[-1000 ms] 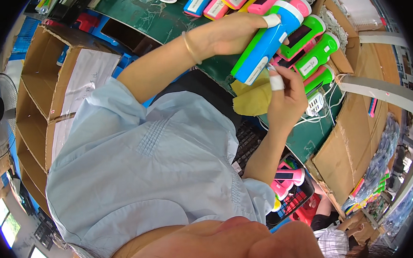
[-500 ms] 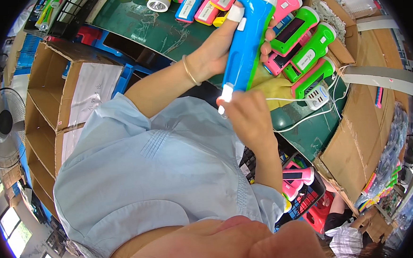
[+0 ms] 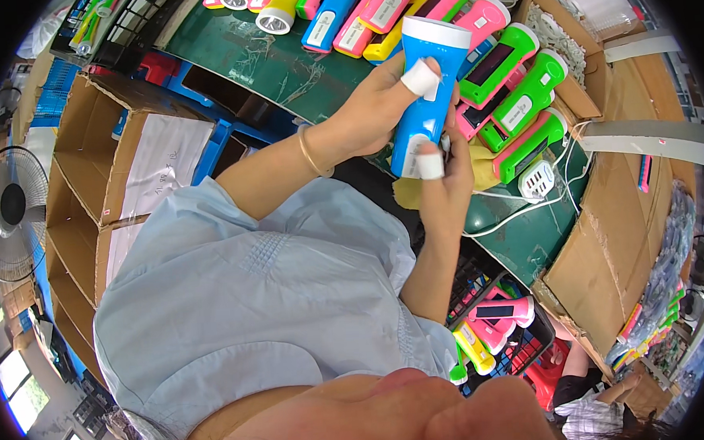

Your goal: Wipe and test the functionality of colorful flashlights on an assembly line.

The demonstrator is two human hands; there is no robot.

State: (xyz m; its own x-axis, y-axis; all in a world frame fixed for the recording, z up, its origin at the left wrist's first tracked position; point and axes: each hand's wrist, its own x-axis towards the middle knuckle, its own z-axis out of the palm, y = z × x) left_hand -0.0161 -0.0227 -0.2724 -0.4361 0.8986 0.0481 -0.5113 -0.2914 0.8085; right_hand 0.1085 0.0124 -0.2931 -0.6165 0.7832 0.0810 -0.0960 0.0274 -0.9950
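1. In the head view, my left hand [image 3: 393,96] is closed around the upper body of a blue flashlight [image 3: 417,123]. The thumb, wrapped in white, presses on the side facing me, and fingertips show at the far edge.
2. My right hand [image 3: 449,183] has the flashlight's lower end; its white-wrapped thumb lies over that end and the other fingers are bent at its edge, partly hidden.
3. The flashlight is held up between my two hands at the near side of the green table [image 3: 523,246], tilted, its wide white head pointing away from me.
4. Just beyond my right hand a yellow cloth [image 3: 484,170] lies on the table, partly covered by my hands and the flashlight.
5. Near the cloth sits a white multi-port charger [image 3: 537,181] with a white cable [image 3: 499,229] running along the table.
6. Green-and-pink flashlights [image 3: 531,146] lie close beyond my fingers, and a row of pink, blue and yellow ones fills the far side.
7. Beyond them stands a cardboard box [image 3: 584,93] holding white cords [image 3: 557,42].
8. By my right elbow, a black crate [image 3: 546,333] contains more flashlights.
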